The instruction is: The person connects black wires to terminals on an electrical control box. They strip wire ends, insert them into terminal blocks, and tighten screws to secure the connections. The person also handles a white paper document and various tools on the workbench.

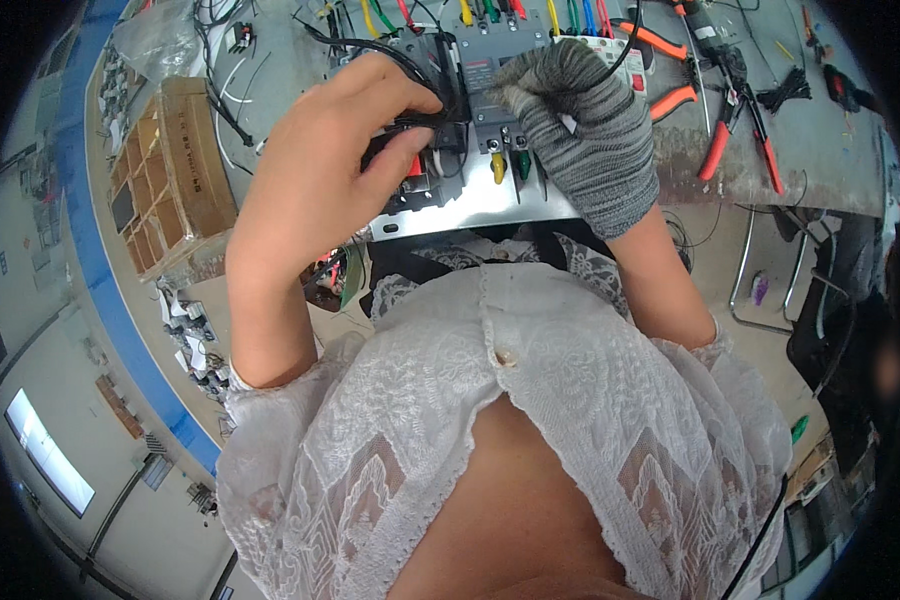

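My bare left hand point(320, 150) reaches over the left part of a metal mounting plate point(470, 211). Its thumb and forefinger close around black wires point(452, 85) beside a small black and red electrical part point(416, 172). My right hand point(595, 130), in a grey striped knit glove, is bent over a dark grey circuit breaker point(483, 72), with fingers curled together. A thin black wire point(631, 48) runs up from these fingers; their tips are partly hidden. Below the breaker, yellow point(498, 168) and green point(522, 163) sleeved terminals point toward me.
At right lie orange-handled pliers point(660, 42) and a red-handled crimping tool point(738, 110). A white breaker point(625, 60) sits beyond my glove. A divided cardboard box point(175, 170) stands at left, near loose cables point(215, 80). Beyond the table's right front is a metal-framed chair point(750, 270).
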Available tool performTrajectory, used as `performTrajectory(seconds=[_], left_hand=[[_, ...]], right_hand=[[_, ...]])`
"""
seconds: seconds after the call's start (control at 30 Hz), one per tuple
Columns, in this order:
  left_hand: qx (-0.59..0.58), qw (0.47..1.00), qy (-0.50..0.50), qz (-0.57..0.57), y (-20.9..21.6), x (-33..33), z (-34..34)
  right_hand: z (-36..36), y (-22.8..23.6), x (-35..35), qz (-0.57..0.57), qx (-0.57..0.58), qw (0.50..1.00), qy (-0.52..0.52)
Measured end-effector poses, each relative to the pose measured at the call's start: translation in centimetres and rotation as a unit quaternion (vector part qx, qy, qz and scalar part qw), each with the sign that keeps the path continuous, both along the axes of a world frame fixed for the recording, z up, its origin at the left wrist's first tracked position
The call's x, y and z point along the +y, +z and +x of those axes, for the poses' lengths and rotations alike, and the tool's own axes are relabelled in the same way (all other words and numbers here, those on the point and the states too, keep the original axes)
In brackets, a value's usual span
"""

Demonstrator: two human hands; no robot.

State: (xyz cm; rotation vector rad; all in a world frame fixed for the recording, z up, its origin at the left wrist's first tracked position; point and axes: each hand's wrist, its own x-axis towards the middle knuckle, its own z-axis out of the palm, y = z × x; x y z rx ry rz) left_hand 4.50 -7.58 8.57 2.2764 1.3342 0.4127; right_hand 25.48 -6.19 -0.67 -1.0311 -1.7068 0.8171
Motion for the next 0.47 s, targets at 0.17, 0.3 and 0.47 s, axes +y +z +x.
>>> performTrajectory(seconds=[0.17, 0.3, 0.47], left_hand=[[0.001, 0.996, 0.02, -0.087, 0.1, 1.2, 0.8], [-0.027, 0.992, -0.022, -0.117, -0.3, 2.7, 0.6], [-0.02, 0.991, -0.046, -0.12, 0.2, 3.0, 0.4]], right_hand=[[-0.7, 0.1, 0.0, -0.037, 0.055, 0.998, 0.015], [-1.3, -0.2, 0.4, -0.111, 0.074, 0.988, 0.072], [-1.5, 0.1, 1.4, -0.105, -0.075, 0.986, 0.11]])
